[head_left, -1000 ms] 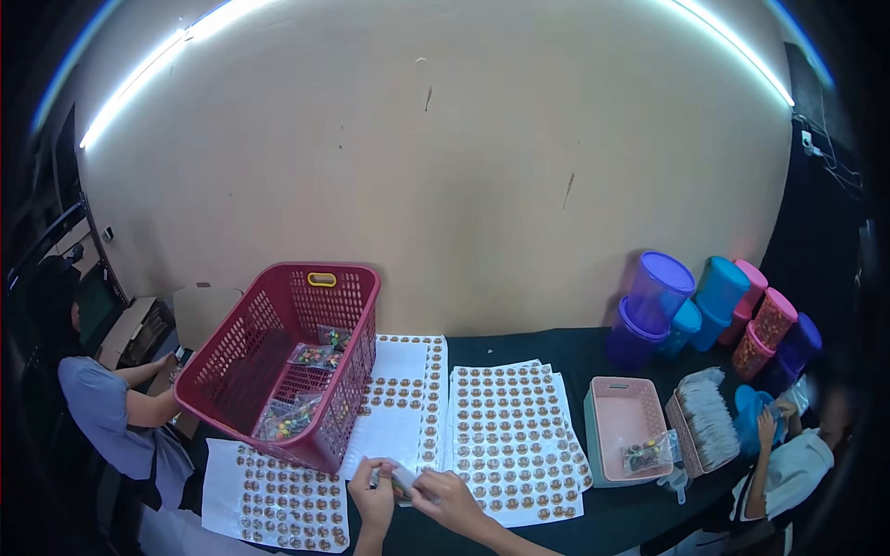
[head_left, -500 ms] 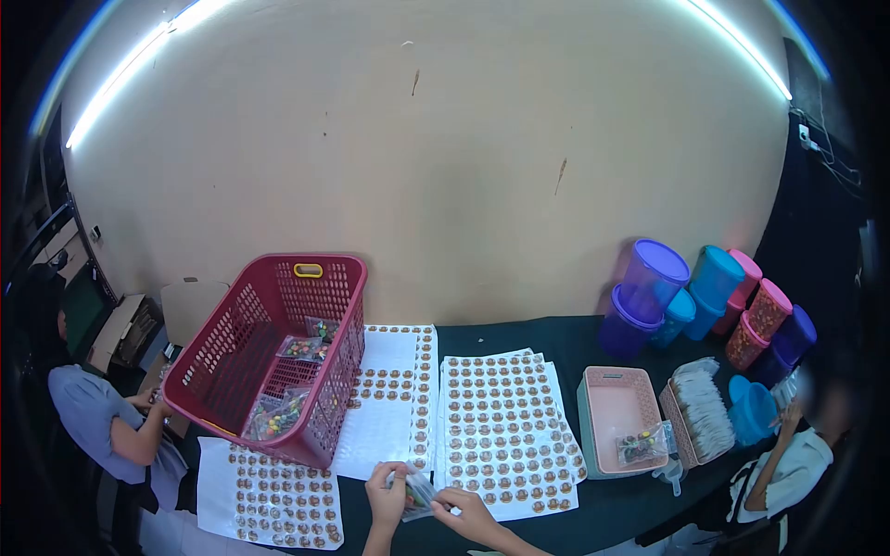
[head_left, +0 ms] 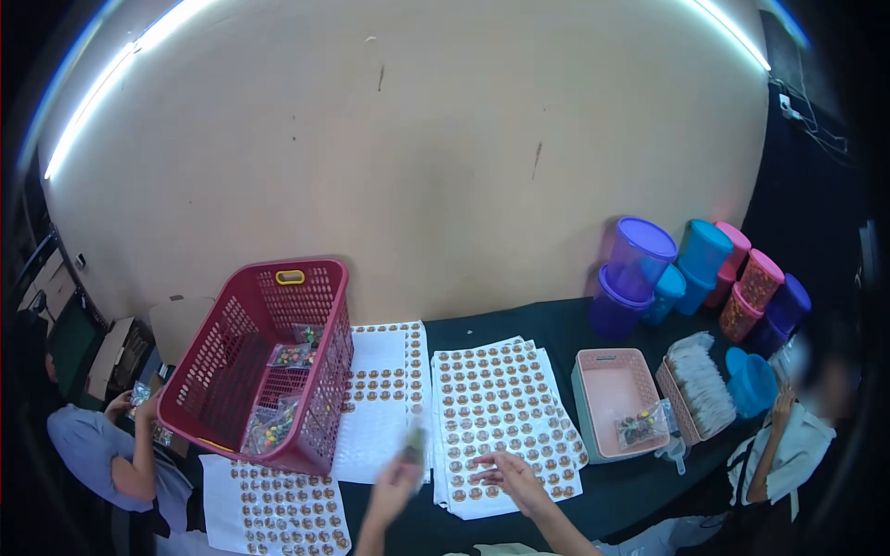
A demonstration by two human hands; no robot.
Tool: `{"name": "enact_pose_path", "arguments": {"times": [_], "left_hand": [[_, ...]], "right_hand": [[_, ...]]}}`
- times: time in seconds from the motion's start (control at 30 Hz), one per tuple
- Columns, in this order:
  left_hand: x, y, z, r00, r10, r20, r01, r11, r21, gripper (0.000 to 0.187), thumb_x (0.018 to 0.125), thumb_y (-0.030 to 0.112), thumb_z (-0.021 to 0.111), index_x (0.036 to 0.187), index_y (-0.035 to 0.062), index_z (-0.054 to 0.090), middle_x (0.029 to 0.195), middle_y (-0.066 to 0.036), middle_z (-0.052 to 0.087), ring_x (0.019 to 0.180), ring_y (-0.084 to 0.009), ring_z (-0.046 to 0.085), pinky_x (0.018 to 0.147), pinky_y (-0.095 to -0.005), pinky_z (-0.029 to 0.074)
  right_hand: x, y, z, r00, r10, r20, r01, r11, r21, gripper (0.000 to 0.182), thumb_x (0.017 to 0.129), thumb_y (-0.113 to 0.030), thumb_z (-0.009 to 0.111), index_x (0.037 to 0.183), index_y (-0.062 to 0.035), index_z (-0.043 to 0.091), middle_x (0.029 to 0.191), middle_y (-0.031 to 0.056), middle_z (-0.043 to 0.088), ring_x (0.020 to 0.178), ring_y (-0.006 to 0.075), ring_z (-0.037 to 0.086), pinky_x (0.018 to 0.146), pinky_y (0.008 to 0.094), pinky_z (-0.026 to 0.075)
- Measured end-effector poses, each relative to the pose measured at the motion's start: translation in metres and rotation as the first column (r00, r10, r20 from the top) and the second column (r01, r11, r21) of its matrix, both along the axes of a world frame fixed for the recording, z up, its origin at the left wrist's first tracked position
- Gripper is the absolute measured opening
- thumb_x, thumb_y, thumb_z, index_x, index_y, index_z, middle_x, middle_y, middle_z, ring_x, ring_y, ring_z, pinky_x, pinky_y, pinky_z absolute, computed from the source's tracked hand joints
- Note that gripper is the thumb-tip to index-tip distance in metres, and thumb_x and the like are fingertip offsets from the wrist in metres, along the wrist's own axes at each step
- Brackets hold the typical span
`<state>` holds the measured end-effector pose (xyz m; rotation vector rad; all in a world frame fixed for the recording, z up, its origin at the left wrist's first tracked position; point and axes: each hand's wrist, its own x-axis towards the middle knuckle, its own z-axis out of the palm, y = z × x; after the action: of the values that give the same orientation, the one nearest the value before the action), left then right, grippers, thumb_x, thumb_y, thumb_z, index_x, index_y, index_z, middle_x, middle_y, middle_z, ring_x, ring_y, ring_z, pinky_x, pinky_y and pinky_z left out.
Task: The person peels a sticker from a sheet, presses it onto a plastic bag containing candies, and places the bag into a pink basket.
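A small clear plastic bag (head_left: 415, 445), blurred by motion, has something greenish inside. My left hand (head_left: 397, 484) grips its lower end and holds it upright over the left sticker sheet (head_left: 371, 445). My right hand (head_left: 510, 477) hovers at the front of the right stack of sticker sheets (head_left: 496, 417), fingers apart and holding nothing. Round brown-and-white stickers stand in rows on these sheets. Several clear bags of colourful pieces (head_left: 273, 428) lie inside the tall maroon basket (head_left: 320, 408) to the left.
A pink tray (head_left: 593, 371) holds one filled bag (head_left: 642, 424). Beside it stands a basket of flat white packets (head_left: 697, 385). Stacked lidded tubs (head_left: 640, 259) line the back right. Another sticker sheet (head_left: 278, 505) lies front left. One person (head_left: 120, 454) works at left, another (head_left: 788, 454) at right.
My hands have parted. The left has lifted the bag up and slightly right; the right has let go and opened. The view has shifted slightly. The person at left now holds up a bag.
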<state>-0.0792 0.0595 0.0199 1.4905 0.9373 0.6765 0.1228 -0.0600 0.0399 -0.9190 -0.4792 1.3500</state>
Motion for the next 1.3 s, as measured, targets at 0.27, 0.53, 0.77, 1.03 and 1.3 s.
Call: {"name": "enact_pose_path", "arguments": {"times": [0.27,0.53,0.77,1.03,1.3], "left_hand": [[-0.14,0.088,0.076,0.356,-0.121,0.926,0.144,0.987,0.074,0.062,0.083,0.055,0.035,0.125,0.0091,0.033,0.134,-0.008,0.029,0.129,-0.0239,0.016,0.102,-0.0519,0.007],[-0.125,0.062,0.083,0.177,0.339,0.924,-0.072,0.941,-0.332,0.053,0.091,0.039,0.03,0.132,0.0067,0.021,0.141,-0.003,0.019,0.129,-0.0212,0.02,0.098,-0.0467,0.026],[-0.089,0.044,0.07,0.541,0.373,0.754,-0.398,0.903,-0.161,0.038,0.091,0.027,0.034,0.124,0.0075,0.034,0.13,-0.007,0.034,0.112,-0.0186,0.04,0.091,-0.0311,0.036],[-0.029,-0.015,0.037,0.849,0.251,0.465,-0.043,0.91,-0.413,0.021,0.088,0.013,0.043,0.107,0.0044,0.045,0.106,-0.008,0.051,0.095,-0.0169,0.053,0.079,-0.0268,0.042],[-0.003,-0.042,-0.004,0.978,-0.002,0.208,0.075,0.936,-0.344,0.033,0.089,0.019,0.046,0.116,0.0007,0.042,0.108,-0.011,0.053,0.097,-0.0187,0.054,0.082,-0.0264,0.042]], "right_hand": [[0.095,-0.044,-0.058,0.796,-0.345,0.498,0.462,0.877,-0.132,0.023,0.085,-0.02,0.052,0.1,-0.0023,0.052,0.093,0.0069,0.058,0.077,0.0143,0.059,0.067,0.0231,0.045],[0.192,-0.09,-0.117,0.64,-0.725,0.253,0.764,0.637,-0.105,0.033,0.083,-0.014,0.052,0.113,-0.0067,0.04,0.099,0.0083,0.05,0.08,0.0195,0.056,0.064,0.0281,0.046],[0.265,-0.09,-0.122,0.032,-0.98,0.195,0.982,-0.005,-0.188,0.05,0.075,-0.004,0.054,0.119,-0.0093,0.031,0.109,0.0098,0.048,0.082,0.0199,0.055,0.064,0.0306,0.047],[0.303,-0.087,-0.176,0.354,-0.93,0.1,0.916,0.323,-0.237,0.015,0.077,0.0,0.054,0.091,-0.0045,0.052,0.069,0.0025,0.053,0.052,0.0068,0.047,0.047,0.0196,0.042],[0.103,-0.023,-0.026,0.893,-0.288,0.345,0.294,0.955,0.037,0.008,0.081,-0.011,0.057,0.086,-0.0049,0.057,0.068,-0.0029,0.053,0.05,0.0024,0.043,0.043,0.016,0.035]]}}
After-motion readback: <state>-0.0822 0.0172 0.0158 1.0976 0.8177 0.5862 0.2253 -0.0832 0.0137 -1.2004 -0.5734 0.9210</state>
